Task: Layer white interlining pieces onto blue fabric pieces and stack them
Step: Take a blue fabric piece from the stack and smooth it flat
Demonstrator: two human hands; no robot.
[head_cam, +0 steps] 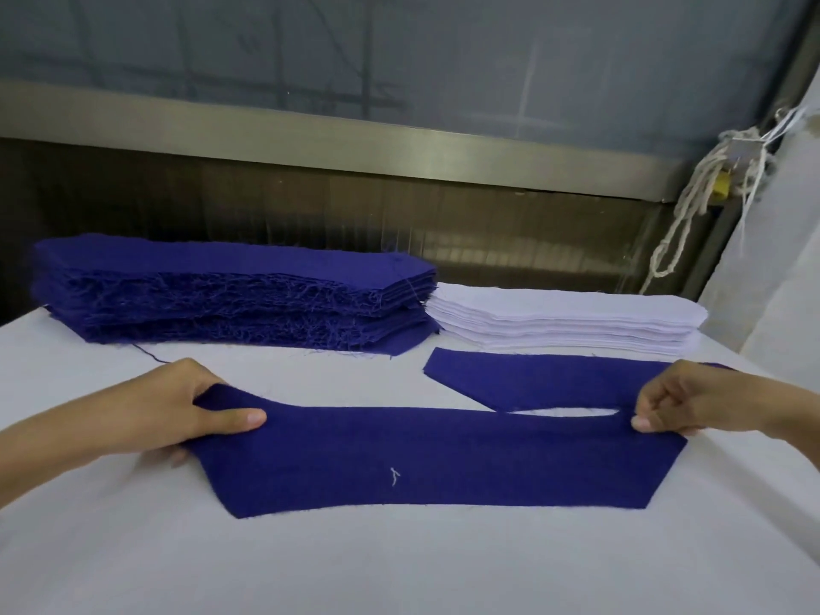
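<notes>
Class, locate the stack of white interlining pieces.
Head view, right of centre: white interlining stack sits right of the blue fabric stack, behind a loose blue piece.

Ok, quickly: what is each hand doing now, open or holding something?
Left hand: pinches the left end of the blue fabric piece.
Right hand: pinches its right end.

Deep blue fabric pieces [439, 459] and stack [230, 290], white interlining stack [563, 319], white table [399, 565].

A white worktop [399, 570] fills the foreground. Behind it runs a metal rail [355, 144]; knotted white cord [683, 215] hangs at its right end, beside pale cloth [781, 259].
</notes>
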